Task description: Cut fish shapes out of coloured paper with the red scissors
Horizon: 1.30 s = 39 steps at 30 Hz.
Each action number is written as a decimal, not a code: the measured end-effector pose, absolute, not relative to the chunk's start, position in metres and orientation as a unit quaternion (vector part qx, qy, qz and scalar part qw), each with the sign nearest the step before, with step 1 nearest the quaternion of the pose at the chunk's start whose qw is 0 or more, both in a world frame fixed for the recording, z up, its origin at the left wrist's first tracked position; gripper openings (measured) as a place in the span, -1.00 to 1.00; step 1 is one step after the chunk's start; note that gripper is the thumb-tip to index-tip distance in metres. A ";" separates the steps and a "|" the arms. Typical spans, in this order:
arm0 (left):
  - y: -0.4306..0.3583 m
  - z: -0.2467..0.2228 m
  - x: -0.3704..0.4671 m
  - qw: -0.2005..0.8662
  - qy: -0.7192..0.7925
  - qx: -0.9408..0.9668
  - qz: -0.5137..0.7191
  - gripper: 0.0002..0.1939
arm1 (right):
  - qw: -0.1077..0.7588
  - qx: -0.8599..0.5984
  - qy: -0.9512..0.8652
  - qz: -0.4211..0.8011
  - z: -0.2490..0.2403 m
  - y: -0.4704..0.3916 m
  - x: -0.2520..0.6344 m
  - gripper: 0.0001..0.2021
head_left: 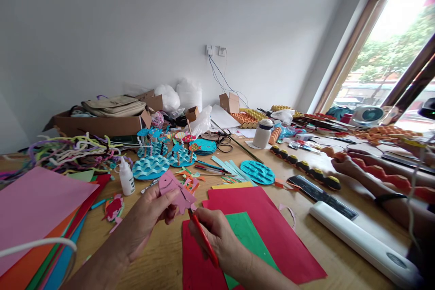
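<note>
A piece of pink paper with dark drawn lines is pinched in my left hand, between thumb and fingers. My right hand is closed on red-handled scissors, whose blades meet the lower right edge of the pink paper. Beneath my right hand lie red sheets and a green sheet. Colourful paper scraps lie just behind the pink piece.
Pink and other coloured sheets lie at the left, near a white glue bottle. Blue wavy paper discs stand behind. At the right are a long white device and another person's arms. A white cable crosses the lower left.
</note>
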<state>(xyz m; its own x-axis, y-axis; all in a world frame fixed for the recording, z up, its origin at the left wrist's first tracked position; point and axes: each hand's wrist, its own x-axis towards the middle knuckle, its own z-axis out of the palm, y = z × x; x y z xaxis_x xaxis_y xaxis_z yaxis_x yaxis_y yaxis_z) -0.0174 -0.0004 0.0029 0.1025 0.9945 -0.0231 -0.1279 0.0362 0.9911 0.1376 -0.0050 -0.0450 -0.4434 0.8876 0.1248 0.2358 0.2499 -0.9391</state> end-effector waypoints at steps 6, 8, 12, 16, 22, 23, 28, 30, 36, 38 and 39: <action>-0.001 0.002 -0.019 0.563 0.427 0.499 0.502 -0.77 | 0.352 -0.391 -0.709 0.470 -0.044 -0.005 0.137 -0.67; -0.001 0.002 -0.019 0.564 0.426 0.501 0.499 -0.76 | 0.354 -0.390 -0.709 0.470 -0.044 -0.005 0.137 -0.68; -0.002 0.002 -0.018 0.568 0.430 0.489 0.503 -0.77 | 0.357 -0.391 -0.707 0.469 -0.045 -0.004 0.136 -0.72; -0.003 0.004 -0.017 0.576 0.431 0.476 0.506 -0.78 | 0.351 -0.392 -0.713 0.463 -0.044 -0.004 0.137 -0.71; 0.000 0.002 -0.024 0.585 0.432 0.481 0.489 -0.83 | 0.341 -0.391 -0.728 0.448 -0.041 -0.004 0.140 -0.67; 0.001 0.002 -0.025 0.587 0.432 0.482 0.486 -0.85 | 0.340 -0.388 -0.730 0.448 -0.041 -0.004 0.140 -0.68; 0.003 0.006 -0.032 0.590 0.427 0.472 0.496 -0.85 | 0.341 -0.376 -0.743 0.436 -0.039 -0.003 0.140 -0.68; 0.004 0.008 -0.034 0.583 0.439 0.469 0.498 -0.83 | 0.333 -0.376 -0.748 0.434 -0.038 -0.004 0.140 -0.68; 0.010 0.008 -0.039 0.577 0.461 0.477 0.476 -0.84 | 0.327 -0.384 -0.749 0.430 -0.040 -0.002 0.139 -0.70; 0.011 0.006 -0.040 0.584 0.453 0.477 0.476 -0.85 | 0.327 -0.385 -0.741 0.442 -0.040 -0.002 0.139 -0.72; 0.011 0.005 -0.040 0.586 0.449 0.477 0.477 -0.85 | 0.327 -0.386 -0.736 0.450 -0.040 -0.001 0.139 -0.73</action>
<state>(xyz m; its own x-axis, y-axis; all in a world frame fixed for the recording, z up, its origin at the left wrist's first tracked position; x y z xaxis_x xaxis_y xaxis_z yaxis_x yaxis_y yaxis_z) -0.0399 0.0113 0.0052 0.1420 0.9872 -0.0729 -0.1306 0.0917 0.9872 0.1389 -0.0014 -0.0404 -0.4884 0.8623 0.1340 0.2732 0.2969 -0.9150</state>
